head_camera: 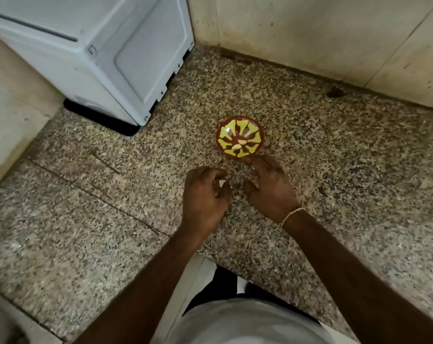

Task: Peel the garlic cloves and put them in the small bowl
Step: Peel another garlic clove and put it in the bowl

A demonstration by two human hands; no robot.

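Already two peeled cloves (237,146) lie in the bowl (258,145). Left hand (204,194) pinches a pale scrap (221,183); right hand (268,187) spread. More peeling likely left.

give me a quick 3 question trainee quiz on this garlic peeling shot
1. True or false: the small bowl already holds peeled garlic cloves.
2. What stands on the counter at the back left?
A. a kettle
B. a white appliance
C. a cutting board
3. Fill in: the bracelet is on the ____ wrist.

Key:
1. True: pale cloves lie in its middle.
2. B.
3. Right. The right hand reaches toward the bowl; the left hand curls round a small pale scrap.
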